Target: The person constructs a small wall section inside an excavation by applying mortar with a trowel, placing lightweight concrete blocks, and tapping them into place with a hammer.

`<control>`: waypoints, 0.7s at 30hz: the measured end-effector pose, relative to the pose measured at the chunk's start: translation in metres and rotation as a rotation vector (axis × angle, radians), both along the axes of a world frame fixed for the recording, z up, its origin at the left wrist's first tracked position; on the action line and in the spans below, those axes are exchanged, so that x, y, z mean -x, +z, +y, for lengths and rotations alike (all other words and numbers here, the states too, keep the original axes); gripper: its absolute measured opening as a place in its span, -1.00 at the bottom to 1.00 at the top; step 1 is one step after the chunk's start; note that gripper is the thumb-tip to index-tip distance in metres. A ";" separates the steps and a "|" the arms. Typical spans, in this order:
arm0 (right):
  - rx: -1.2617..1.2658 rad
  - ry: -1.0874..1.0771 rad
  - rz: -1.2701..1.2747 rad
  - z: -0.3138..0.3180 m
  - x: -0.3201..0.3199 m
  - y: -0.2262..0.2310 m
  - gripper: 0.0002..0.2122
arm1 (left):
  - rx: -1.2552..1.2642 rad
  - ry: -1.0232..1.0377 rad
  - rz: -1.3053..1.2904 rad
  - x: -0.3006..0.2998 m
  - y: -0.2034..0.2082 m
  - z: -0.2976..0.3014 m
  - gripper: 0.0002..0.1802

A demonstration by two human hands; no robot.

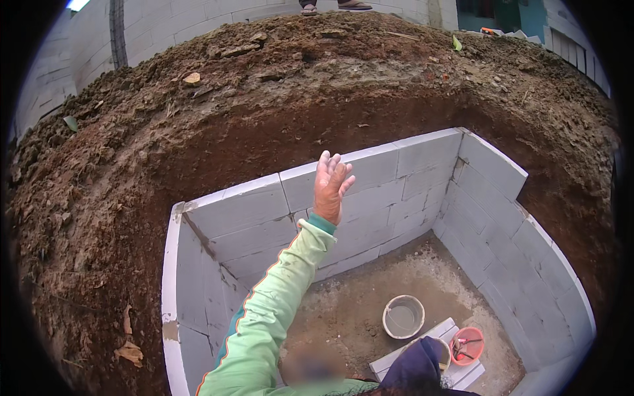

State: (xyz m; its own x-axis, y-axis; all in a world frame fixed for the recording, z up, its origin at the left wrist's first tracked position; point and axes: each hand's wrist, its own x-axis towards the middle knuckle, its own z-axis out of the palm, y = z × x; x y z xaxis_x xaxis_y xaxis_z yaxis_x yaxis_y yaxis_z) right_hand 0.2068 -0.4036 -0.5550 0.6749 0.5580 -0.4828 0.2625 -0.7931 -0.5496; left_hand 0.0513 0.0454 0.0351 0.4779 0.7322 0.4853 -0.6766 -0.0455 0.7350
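Observation:
My left hand (pixel 332 186), in a light green sleeve (pixel 281 290) with a teal cuff, reaches up and forward from the lower edge. Its fingers are spread and whitish with dust, and nothing is in them. In the picture it overlaps the top of the far wall of pale grey blocks (pixel 370 168); whether it touches the wall I cannot tell. My right hand does not show. A dark blue cloth shape (pixel 416 363) covers part of the lower edge.
Block walls, including the right one (pixel 508 231), enclose a dirt floor. On it stand a grey bucket (pixel 414 300), pale blocks (pixel 472 377) and a pink bucket (pixel 477 335) with tools. Another bucket is partly hidden. Red-brown soil (pixel 257 125) banks up outside; a person's sandalled feet (pixel 310 9) stand beyond.

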 end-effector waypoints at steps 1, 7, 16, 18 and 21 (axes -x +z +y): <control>-0.019 0.000 0.004 0.023 0.002 0.005 -0.38 | -0.031 -0.009 -0.040 -0.020 0.021 0.024 0.25; -0.140 0.002 0.005 0.161 -0.007 0.038 -0.46 | -0.231 0.025 -0.162 -0.071 0.154 0.174 0.40; -0.158 -0.236 -0.008 0.212 0.032 0.046 -0.57 | -0.327 0.298 -0.263 -0.131 0.278 0.333 0.63; -0.173 -0.298 -0.009 0.206 0.053 0.040 -0.59 | -0.290 0.326 -0.264 -0.149 0.311 0.358 0.67; -0.203 -0.369 0.002 0.195 0.089 0.024 -0.62 | -0.250 0.531 -0.297 -0.177 0.378 0.400 0.62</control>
